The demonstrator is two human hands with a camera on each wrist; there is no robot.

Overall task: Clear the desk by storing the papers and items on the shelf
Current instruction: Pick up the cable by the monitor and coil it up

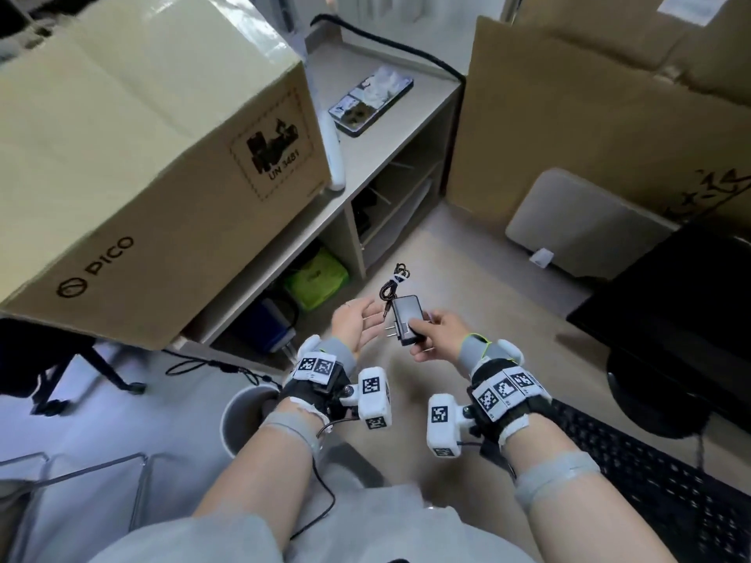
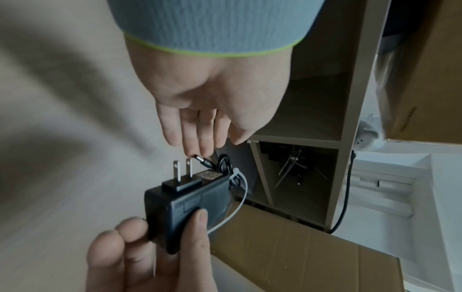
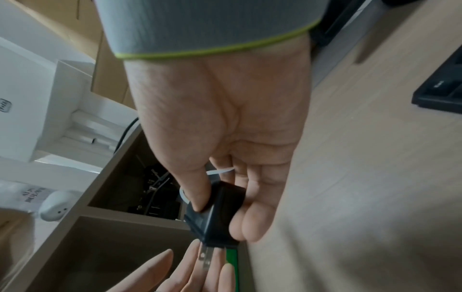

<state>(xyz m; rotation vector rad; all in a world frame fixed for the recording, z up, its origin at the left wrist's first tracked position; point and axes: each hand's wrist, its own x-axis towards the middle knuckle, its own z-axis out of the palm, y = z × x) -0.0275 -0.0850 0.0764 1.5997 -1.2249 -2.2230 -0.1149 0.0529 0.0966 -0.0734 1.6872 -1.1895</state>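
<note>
Both hands meet over the desk: my right hand [image 1: 433, 333] pinches the adapter [image 1: 407, 319], prongs toward my left hand [image 1: 357, 325], which waits flat and empty, I judge for a handover toward the shelf [image 1: 353, 221].

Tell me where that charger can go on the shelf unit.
The right hand grips the power adapter. Free: the shelf top between the phone and the front edge. Crowded: the right compartment holds stands and cables; the lower left one holds a green pouch.
</note>
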